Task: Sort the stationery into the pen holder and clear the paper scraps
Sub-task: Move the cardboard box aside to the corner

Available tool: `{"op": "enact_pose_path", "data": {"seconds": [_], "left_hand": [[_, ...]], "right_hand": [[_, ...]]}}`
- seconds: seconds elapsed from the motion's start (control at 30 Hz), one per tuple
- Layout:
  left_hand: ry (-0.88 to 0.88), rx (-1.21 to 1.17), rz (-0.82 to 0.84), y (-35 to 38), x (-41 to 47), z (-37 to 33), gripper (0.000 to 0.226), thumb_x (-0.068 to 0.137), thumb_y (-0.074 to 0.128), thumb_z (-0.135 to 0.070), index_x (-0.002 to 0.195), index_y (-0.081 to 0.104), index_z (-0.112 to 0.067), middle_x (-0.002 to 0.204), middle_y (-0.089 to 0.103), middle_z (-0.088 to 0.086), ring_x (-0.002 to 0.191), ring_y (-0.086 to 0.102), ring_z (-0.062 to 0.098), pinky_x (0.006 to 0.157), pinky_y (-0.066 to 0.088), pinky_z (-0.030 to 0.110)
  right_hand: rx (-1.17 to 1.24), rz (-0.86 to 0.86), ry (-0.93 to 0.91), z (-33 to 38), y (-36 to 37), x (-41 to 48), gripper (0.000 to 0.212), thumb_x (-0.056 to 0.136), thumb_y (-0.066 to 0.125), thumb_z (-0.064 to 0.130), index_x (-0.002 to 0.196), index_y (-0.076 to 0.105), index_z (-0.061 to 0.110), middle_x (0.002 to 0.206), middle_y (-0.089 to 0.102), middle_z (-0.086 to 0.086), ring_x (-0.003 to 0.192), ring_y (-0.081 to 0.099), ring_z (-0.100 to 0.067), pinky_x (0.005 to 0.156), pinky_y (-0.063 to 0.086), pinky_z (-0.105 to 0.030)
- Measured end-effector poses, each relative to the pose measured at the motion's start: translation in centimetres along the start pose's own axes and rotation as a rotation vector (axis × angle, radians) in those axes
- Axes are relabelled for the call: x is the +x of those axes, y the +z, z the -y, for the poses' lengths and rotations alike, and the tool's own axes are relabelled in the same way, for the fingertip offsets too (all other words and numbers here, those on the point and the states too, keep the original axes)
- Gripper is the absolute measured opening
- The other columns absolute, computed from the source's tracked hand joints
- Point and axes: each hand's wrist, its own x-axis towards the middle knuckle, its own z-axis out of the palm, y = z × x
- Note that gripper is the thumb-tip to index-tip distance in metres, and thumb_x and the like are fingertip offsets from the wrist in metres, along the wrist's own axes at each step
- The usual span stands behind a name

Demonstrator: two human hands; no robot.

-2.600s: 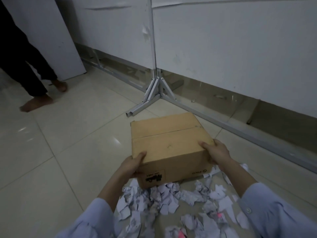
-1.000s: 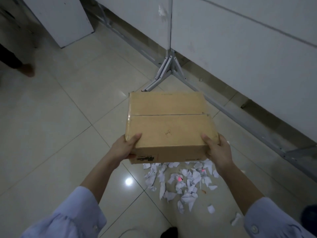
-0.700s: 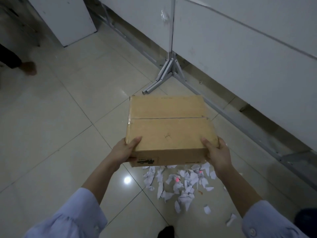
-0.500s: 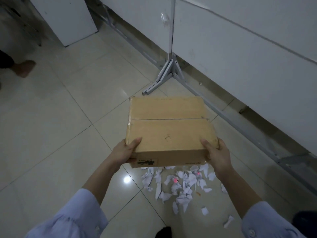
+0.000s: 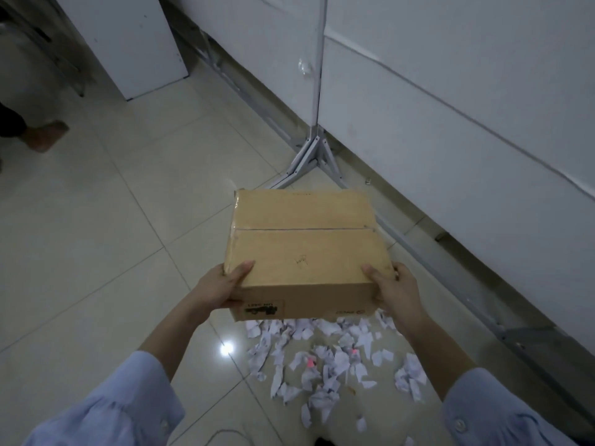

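Lifted well clear of the floor (image 5: 128, 252) now, the one cardboard box (image 5: 306, 249) hangs higher than it did a couple of seconds ago, when it sat low over the heap. The paper scraps (image 5: 322, 358) that crowded its near edge then now lie spread on the tiles below and nearer than it.

Two hands carry the box. The left hand (image 5: 219, 289) takes the near left corner and the right hand (image 5: 397, 292) the near right corner. Each grip is closed on the cardboard, with the thumb flat on the top face. The fingers curl round the side and are mostly hidden under the box.

The scraps are too many to count, several dozen white crumpled and torn bits. Two of them carry a pink mark (image 5: 310, 363). The far edge of the heap is hidden behind the box.

One dark printed label (image 5: 262, 309) sits on the box's near face, but its text is too small to read. A faint scribble marks the top.

Two pale blue sleeves (image 5: 106, 413) are cut off at the bottom edge. One metal stand (image 5: 310, 156) rises beyond the box, its base showing perhaps three struts against the white panels (image 5: 450, 75). At the far left one bare foot (image 5: 46, 136) of another person shows, with the leg cut off by the frame.
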Motion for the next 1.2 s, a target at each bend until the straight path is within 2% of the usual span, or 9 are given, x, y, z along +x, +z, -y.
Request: {"op": "enact_pose_path", "data": {"seconds": [0.1,0.23,0.33,0.4,0.6,0.73,0.93,1.1,1.2], "left_hand": [[0.019,-0.016,-0.011,-0.6,0.5,-1.5,0.051,0.081,0.060,-0.056,0.115,0.053,-0.018,0.107,0.063,0.005,0.093,0.064,0.020,0.073,0.060,0.037],[0.019,-0.047,-0.025,-2.3,1.6,-2.8,0.054,0.081,0.061,-0.054,0.118,0.057,-0.016,0.109,0.065,0.007,0.092,0.065,0.020,0.071,0.060,0.036],[0.020,-0.050,-0.025,-4.0,2.9,-3.6,0.054,0.081,0.061,-0.055,0.118,0.057,-0.016,0.111,0.064,0.008,0.095,0.065,0.024,0.079,0.059,0.043],[0.020,-0.040,-0.027,-5.9,4.1,-4.3,0.055,0.081,0.061,-0.055,0.119,0.056,-0.016,0.112,0.064,0.009,0.097,0.065,0.025,0.081,0.058,0.045],[0.009,-0.020,0.007,-12.7,8.3,-4.9,0.055,0.081,0.060,-0.056,0.121,0.054,-0.018,0.112,0.064,0.006,0.098,0.064,0.023,0.078,0.059,0.041],[0.007,-0.002,0.028,-16.7,11.0,-4.6,0.051,0.082,0.060,-0.055,0.117,0.054,-0.020,0.109,0.063,0.003,0.096,0.063,0.020,0.069,0.059,0.035],[-0.012,0.015,0.065,-22.0,14.9,-4.5,0.046,0.082,0.060,-0.056,0.112,0.053,-0.023,0.102,0.063,0.000,0.092,0.063,0.018,0.058,0.055,0.027],[-0.029,0.028,0.057,-24.8,17.8,-4.8,0.047,0.081,0.060,-0.057,0.112,0.052,-0.022,0.100,0.063,0.000,0.090,0.063,0.018,0.057,0.055,0.027],[-0.050,0.022,0.038,-25.9,20.0,-5.5,0.052,0.082,0.060,-0.055,0.117,0.054,-0.018,0.104,0.063,0.003,0.092,0.063,0.020,0.055,0.055,0.027]], "right_hand": [[-0.048,0.009,-0.017,1.9,0.2,1.0,0.045,0.077,0.076,0.039,0.109,0.052,0.020,0.094,0.059,0.007,0.083,0.060,-0.010,0.063,0.051,-0.029],[-0.048,0.037,-0.003,3.5,1.5,2.1,0.041,0.074,0.078,0.039,0.103,0.054,0.024,0.096,0.062,0.006,0.087,0.063,-0.015,0.076,0.058,-0.042],[-0.027,0.052,-0.005,4.8,3.4,2.6,0.034,0.073,0.079,0.037,0.093,0.053,0.028,0.096,0.062,0.006,0.087,0.063,-0.015,0.075,0.058,-0.042],[-0.027,0.053,-0.002,5.8,5.5,2.9,0.037,0.074,0.079,0.036,0.097,0.053,0.026,0.096,0.060,0.007,0.087,0.063,-0.014,0.075,0.058,-0.042],[0.000,0.041,0.051,7.2,13.0,3.3,0.046,0.076,0.078,0.033,0.110,0.053,0.016,0.097,0.059,0.006,0.089,0.062,-0.017,0.075,0.058,-0.045],[-0.004,0.023,0.068,6.7,17.4,3.3,0.044,0.076,0.078,0.032,0.109,0.054,0.013,0.100,0.059,0.004,0.091,0.061,-0.019,0.081,0.057,-0.052],[0.034,0.022,0.102,6.9,23.8,3.3,0.039,0.078,0.077,0.031,0.105,0.055,0.015,0.100,0.058,0.005,0.089,0.060,-0.016,0.082,0.056,-0.054],[0.042,0.034,0.093,7.7,27.7,4.7,0.039,0.079,0.076,0.026,0.108,0.054,0.012,0.100,0.058,0.002,0.091,0.061,-0.022,0.084,0.054,-0.057],[0.040,0.046,0.083,8.6,29.8,6.6,0.039,0.080,0.075,0.026,0.109,0.053,0.013,0.098,0.057,0.004,0.088,0.060,-0.020,0.084,0.054,-0.057]]}}
